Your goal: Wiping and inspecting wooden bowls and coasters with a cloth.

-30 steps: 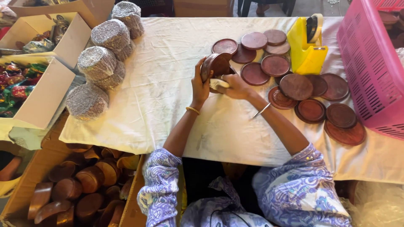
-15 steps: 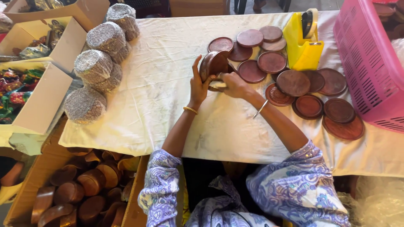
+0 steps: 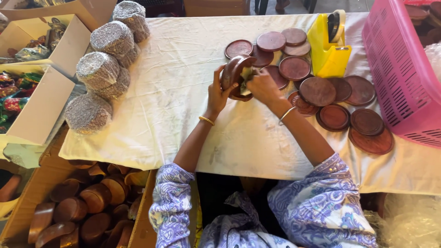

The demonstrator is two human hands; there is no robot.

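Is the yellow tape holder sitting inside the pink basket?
No, the yellow tape holder stands on the white cloth, beside the pink basket, not in it.

The left hand (image 3: 219, 94) holds a brown wooden bowl (image 3: 234, 73) tilted on its side above the bench (image 3: 183, 92); the right hand (image 3: 262, 86) presses paper (image 3: 247, 76) into it. Round wooden lids (image 3: 317, 91) lie at three o'clock.

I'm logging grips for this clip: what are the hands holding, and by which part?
The left hand grips a brown wooden bowl by its outer wall. The right hand reaches into its opening; what its fingers hold cannot be told.
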